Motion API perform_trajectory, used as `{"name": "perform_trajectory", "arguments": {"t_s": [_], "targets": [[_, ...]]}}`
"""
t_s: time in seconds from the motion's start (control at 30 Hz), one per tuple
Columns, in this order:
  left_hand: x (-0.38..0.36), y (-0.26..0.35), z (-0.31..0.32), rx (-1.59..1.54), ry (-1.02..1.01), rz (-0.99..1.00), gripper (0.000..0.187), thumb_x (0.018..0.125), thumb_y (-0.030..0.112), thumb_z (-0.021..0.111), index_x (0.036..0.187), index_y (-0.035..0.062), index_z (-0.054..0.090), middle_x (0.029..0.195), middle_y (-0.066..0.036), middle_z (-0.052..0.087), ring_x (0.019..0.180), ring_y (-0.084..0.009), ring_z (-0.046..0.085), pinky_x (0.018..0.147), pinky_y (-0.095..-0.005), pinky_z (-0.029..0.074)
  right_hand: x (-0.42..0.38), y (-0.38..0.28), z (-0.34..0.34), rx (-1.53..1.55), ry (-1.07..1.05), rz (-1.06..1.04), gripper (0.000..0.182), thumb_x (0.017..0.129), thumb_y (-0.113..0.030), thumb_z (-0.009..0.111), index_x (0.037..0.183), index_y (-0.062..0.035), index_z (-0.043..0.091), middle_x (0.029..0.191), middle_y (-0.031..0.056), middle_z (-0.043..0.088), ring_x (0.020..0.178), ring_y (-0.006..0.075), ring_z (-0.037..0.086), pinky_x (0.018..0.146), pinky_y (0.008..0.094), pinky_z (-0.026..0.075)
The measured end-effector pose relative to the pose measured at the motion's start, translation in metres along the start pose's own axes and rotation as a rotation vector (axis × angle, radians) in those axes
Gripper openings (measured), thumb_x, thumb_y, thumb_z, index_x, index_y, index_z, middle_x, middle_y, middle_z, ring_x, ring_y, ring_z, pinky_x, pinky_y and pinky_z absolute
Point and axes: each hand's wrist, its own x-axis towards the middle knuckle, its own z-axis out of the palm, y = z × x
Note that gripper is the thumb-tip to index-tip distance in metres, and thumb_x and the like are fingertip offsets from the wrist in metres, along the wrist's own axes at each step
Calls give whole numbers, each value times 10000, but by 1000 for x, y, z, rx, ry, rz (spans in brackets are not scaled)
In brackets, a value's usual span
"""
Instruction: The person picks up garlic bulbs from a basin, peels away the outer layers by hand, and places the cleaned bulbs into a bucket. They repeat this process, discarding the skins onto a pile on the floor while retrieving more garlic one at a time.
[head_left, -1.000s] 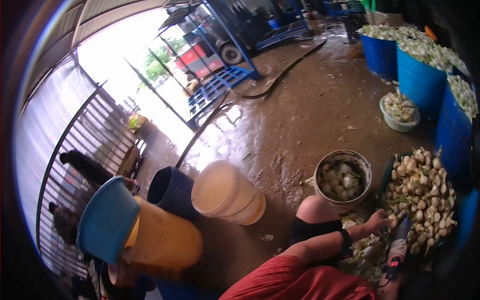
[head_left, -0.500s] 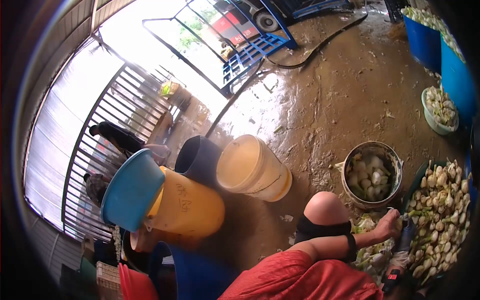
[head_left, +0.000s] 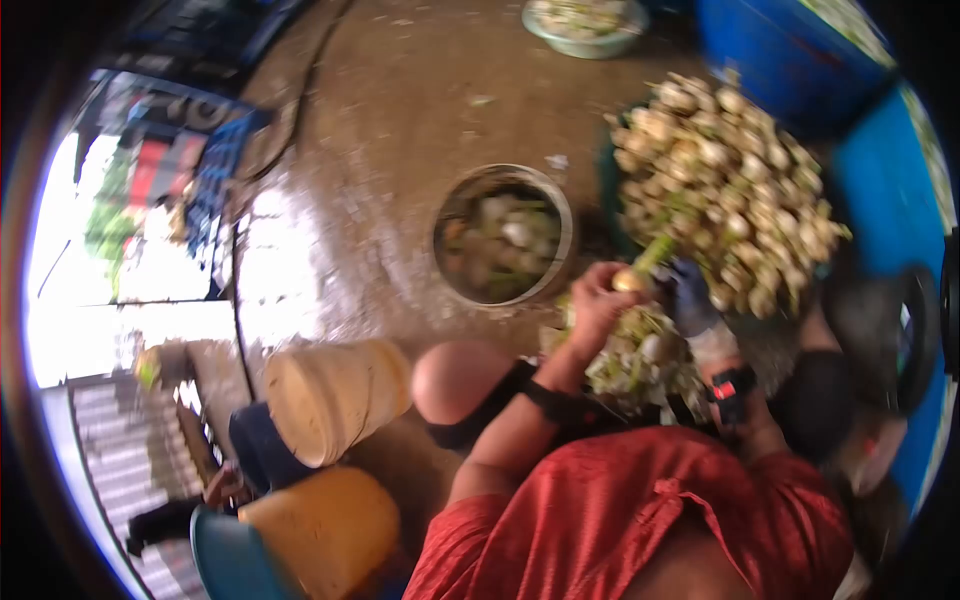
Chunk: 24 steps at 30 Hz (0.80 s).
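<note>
Right of round pale-rimmed bucket (head_left: 567,225), bare left hand (head_left: 597,300) gripping pale round bulb (head_left: 629,281) by its green stalk (head_left: 656,250); dark-gloved right hand (head_left: 688,300) hovering near, grip unclear; next move seemingly needing steady hold.

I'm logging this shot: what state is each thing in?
Left hand: closed on the bulb
Right hand: dark-gloved, beside the bulb, grip blurred
Bulb: held, green stalk on
Round bucket: open, partly filled
Dark green tub: heaped with bulbs
Pale basin: open, filled
Cream bucket: lidded or not, unclear
</note>
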Motion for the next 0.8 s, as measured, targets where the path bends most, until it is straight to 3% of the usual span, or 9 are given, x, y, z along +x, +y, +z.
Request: {"name": "perform_trajectory", "arguments": {"t_s": [0.03, 0.07, 0.17, 0.23, 0.3, 0.37, 0.47, 0.6, 0.8], "targets": [[-4, 9, 3, -101, -60, -44, 379, 710, 93, 686, 1046, -17, 552, 884, -108, 631, 706, -173, 622, 587, -283, 522, -6, -19, 4, 30, 7, -38, 79, 826, -22, 541, 858, -26, 614, 822, 64, 598, 728, 157, 577, 648, 280, 471], [-8, 25, 13, -191, -62, -128, 371, 761, 172, 675, 1062, -3, 545, 887, -123, 637, 646, -192, 628, 538, -297, 523, -11, -37, 0, -539, -47, -401, 121, 806, 31, 537, 878, -30, 614, 818, 55, 609, 742, 160, 593, 648, 267, 484], [-7, 24, 8, -398, -252, -244, 412, 823, 375, 616, 1055, 42, 546, 828, -130, 631, 562, -234, 604, 421, -292, 451, -26, -48, 15, 425, 172, 178, 153, 776, 27, 559, 918, -6, 606, 800, 29, 611, 719, 81, 562, 621, 234, 469], [-3, 11, 5, -447, -263, -379, 428, 869, 464, 511, 1030, 69, 551, 808, -127, 619, 528, -237, 574, 385, -291, 405, -30, -42, 2, -70, 182, 21, 182, 777, 12, 568, 953, -13, 609, 827, 15, 614, 730, 57, 547, 631, 225, 469], [-10, 25, 16, -411, -313, -421, 456, 881, 489, 483, 1030, 61, 538, 813, -123, 616, 527, -215, 544, 398, -283, 401, -38, -56, -5, -247, 165, 40, 188, 793, -23, 610, 981, -30, 609, 852, 4, 617, 747, 65, 552, 637, 223, 473], [-17, 26, 27, -315, -424, -330, 505, 878, 515, 472, 1057, 44, 508, 806, -114, 604, 536, -186, 513, 416, -274, 397, -46, -72, 4, 209, 177, 23, 208, 789, -69, 669, 986, -35, 608, 875, 2, 621, 760, 69, 560, 660, 227, 483], [-34, 27, 46, 236, -206, 50, 539, 863, 515, 520, 991, -8, 520, 677, -65, 556, 498, -97, 463, 412, -222, 361, -57, -78, 7, 281, 221, 69, 269, 761, -100, 718, 997, -32, 609, 898, 11, 629, 781, 85, 582, 696, 242, 496], [-22, 22, 25, -63, -535, -249, 570, 825, 601, 505, 1029, 69, 520, 655, -57, 538, 454, -118, 452, 392, -227, 336, -65, -74, 10, 273, 270, 2, 224, 795, -82, 649, 1007, -19, 612, 889, 27, 645, 794, 94, 601, 703, 247, 500], [-33, 25, 43, 94, -334, -219, 528, 833, 496, 575, 1114, 52, 518, 724, -43, 574, 549, -110, 516, 444, -221, 391, -72, -78, 7, 61, 307, -55, 186, 781, -52, 581, 958, -20, 632, 812, 30, 642, 705, 90, 586, 658, 241, 484]]}}
